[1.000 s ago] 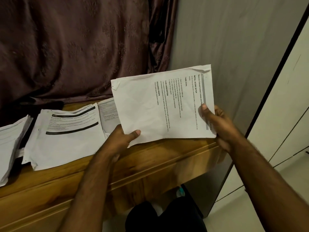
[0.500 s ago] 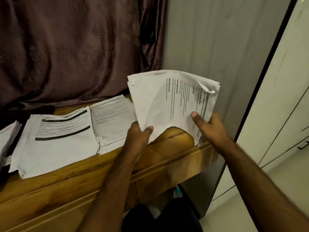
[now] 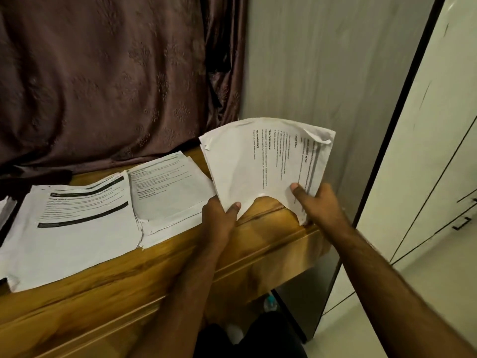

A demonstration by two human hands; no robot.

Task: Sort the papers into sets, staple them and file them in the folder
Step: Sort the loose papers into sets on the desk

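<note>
Both hands are up on one bundle of papers [image 3: 260,164], held just above the right end of the wooden table [image 3: 154,275]. The left hand [image 3: 219,220] pinches the bundle's near-left corner, thumb on the printed face and the other fingers hidden behind the sheets. The right hand [image 3: 320,202] grips the near-right edge, thumb pressed flat on top, fingers curled round behind. Between the two grips the sheets bow upward, leaving an arched gap along the near edge, and the printed lines run sideways to the view. The far-right corner of the bundle is crumpled and dog-eared.

Down on the table, to the left of the hands, lies a stack of printed sheets [image 3: 167,189], and just left of that, overlapping its edge, a larger stack with black bars [image 3: 77,223] across its top page. At the far left edge a sliver of another pile [image 3: 5,210] peeks in.

Behind the table hangs a dark brown curtain [image 3: 103,73]; to the right stands a pale wall [image 3: 322,60] and a white cupboard [image 3: 438,151].
</note>
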